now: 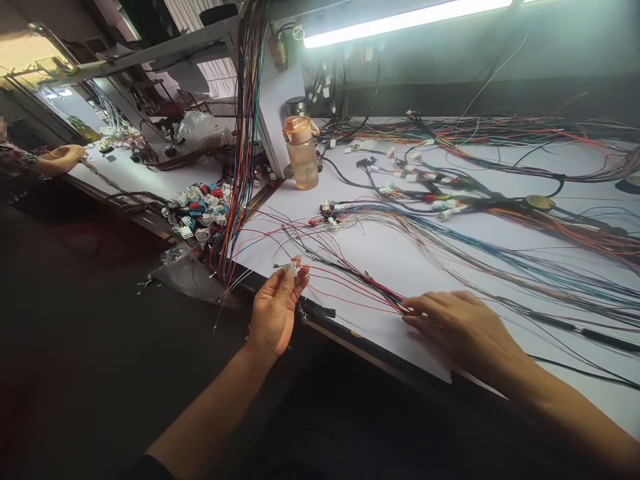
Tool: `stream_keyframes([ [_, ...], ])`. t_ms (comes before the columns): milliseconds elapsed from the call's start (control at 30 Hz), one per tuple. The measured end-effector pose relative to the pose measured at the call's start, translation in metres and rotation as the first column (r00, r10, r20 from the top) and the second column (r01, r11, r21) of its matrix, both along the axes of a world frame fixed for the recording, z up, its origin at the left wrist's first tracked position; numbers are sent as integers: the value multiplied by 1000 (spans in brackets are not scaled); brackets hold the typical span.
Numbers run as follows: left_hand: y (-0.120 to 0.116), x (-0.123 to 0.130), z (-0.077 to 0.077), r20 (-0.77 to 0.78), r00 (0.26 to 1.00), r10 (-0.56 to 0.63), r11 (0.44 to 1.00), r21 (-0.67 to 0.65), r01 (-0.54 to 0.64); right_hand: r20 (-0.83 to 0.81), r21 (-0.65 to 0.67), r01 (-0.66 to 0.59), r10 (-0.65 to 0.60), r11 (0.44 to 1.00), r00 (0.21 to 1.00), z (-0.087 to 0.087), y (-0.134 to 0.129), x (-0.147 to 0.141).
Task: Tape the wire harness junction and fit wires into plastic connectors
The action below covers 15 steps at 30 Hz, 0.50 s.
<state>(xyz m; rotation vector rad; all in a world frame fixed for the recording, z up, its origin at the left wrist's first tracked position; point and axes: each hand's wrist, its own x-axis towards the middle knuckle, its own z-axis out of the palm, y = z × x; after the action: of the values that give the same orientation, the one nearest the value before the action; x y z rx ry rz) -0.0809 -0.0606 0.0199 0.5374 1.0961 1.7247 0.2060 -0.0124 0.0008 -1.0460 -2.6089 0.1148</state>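
Near the table's front edge, my left hand [276, 310] pinches a small white connector [291, 268] between thumb and fingers. Thin red wires [345, 275] run from around the connector toward my right hand [457, 327]. That hand is closed over a bundle of red and black wires [383, 290] low above the tabletop; its fingertips press together around the strands, partly hiding them. Loose wire ends spread on the white table between and behind my hands. A short black strip [320, 309] lies at the table edge beside my left hand.
An orange-lidded bottle [301, 157] stands behind. Wire harnesses [475, 200] cover the table's back and right. A hanging wire bundle [245, 133] and a pile of connectors [197, 210] are at left. Farther left, another person's hand [65, 159] rests near a second table.
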Motion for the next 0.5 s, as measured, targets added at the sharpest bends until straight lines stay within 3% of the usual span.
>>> stream_keyframes([
  [167,14,-6,-3,-191,976,106,993,71,-94,-132,85,10,2,996,991,15,7,-43],
  [300,16,-9,-5,-207,977,58,997,54,-48,-254,85,-77,97,993,962,25,10,-95],
  [500,11,-8,-5,-296,955,-7,996,85,33,-411,-9,-95,83,995,908,28,23,-154],
])
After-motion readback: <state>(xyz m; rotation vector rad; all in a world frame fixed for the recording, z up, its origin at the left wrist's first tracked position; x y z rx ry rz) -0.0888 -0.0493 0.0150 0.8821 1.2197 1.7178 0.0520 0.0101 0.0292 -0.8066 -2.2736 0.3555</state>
